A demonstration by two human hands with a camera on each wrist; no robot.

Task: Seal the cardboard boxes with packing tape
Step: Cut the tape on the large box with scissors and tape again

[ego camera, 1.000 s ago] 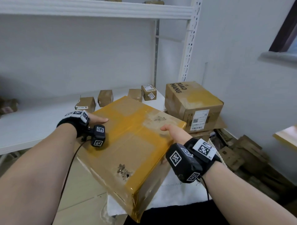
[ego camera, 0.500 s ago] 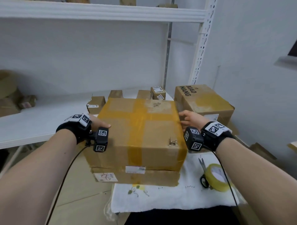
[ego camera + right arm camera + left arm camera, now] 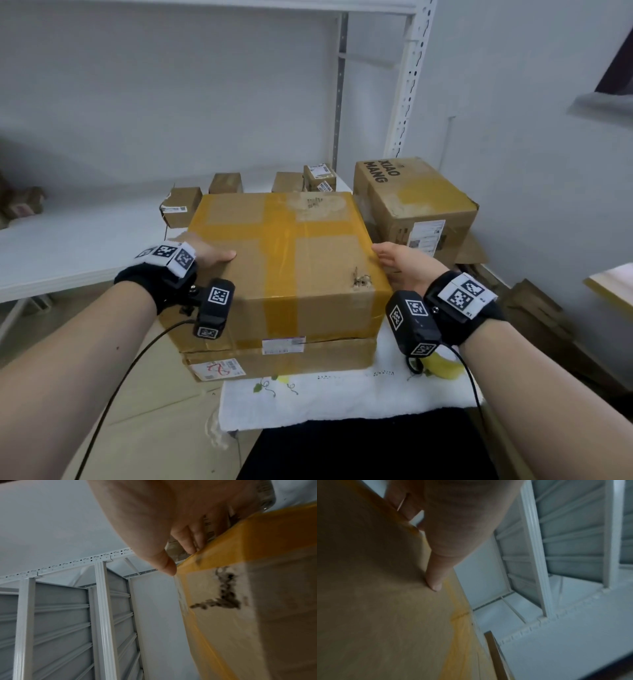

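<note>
Two hands are working one box here: the left hand (image 3: 202,253) is gripping the near-left top edge of the taped box (image 3: 291,260), its thumb lying over the top face while the other fingers are reaching down the side, as the left wrist view shows, and the right hand (image 3: 404,265) is sitting against the right side with its fingers extended along the wall and the thumb just at the top edge, flat rather than wrapped round it. Holding from opposite sides like this is probably serving to square the box on top of the flatter box (image 3: 284,359) beneath it, so the pair is stacking evenly on the white cloth (image 3: 342,394) covering the counter. Yellowish tape is already crossing the upper box's top in two strips and running down its front, so it is looking sealed; a torn hole (image 3: 359,282) is showing near its front right corner. Counting cardboard: two stacked boxes in front, one large printed box (image 3: 414,198) standing just to the right, and four small boxes (image 3: 181,205) sitting on the white shelf (image 3: 68,246) behind. One yellow tape roll (image 3: 442,366) is lying on the cloth, largely hidden behind the right wrist camera, beside a dark loop that I cannot identify, waiting within reach for whichever box is coming next.
</note>
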